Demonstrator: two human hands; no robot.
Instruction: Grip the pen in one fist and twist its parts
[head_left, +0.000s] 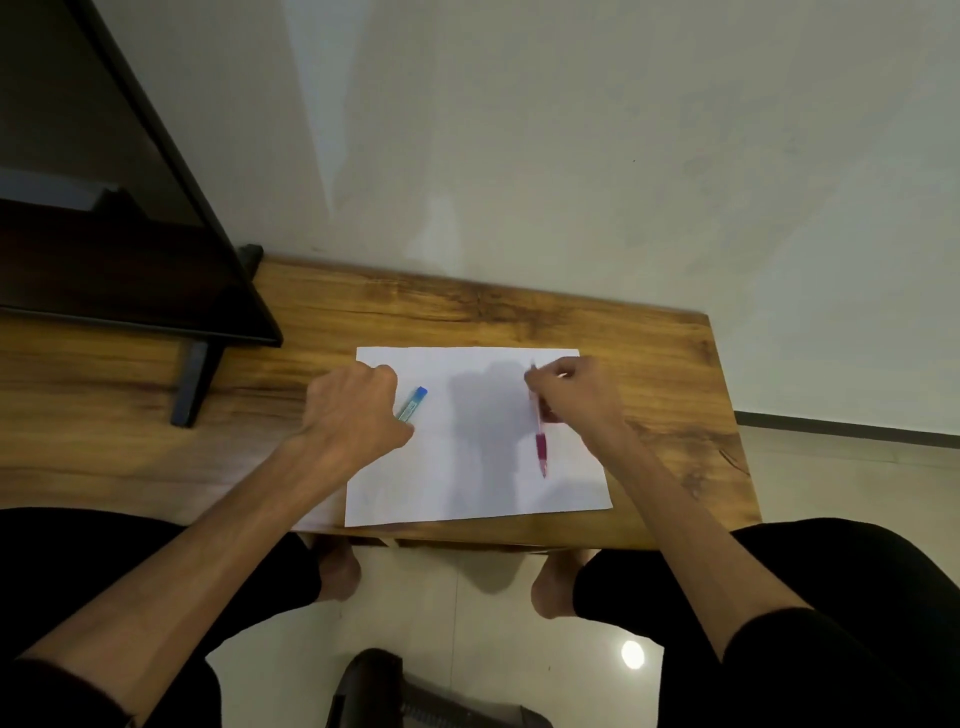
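While the left hand (358, 410) curls its fingers round a clear tube with a blue cap (414, 405), the right hand (576, 395) pinches a pink pen (540, 441) near its upper end, tip pointing toward the person. Both hang over a white sheet of paper (467, 493) lying flat on the wooden tabletop (467, 312), right of a dark monitor (130, 208).

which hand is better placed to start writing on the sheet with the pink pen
Right. The right hand already pinches the pink pen over the white sheet, tip pointing down; the left hand grips a blue-capped tube.
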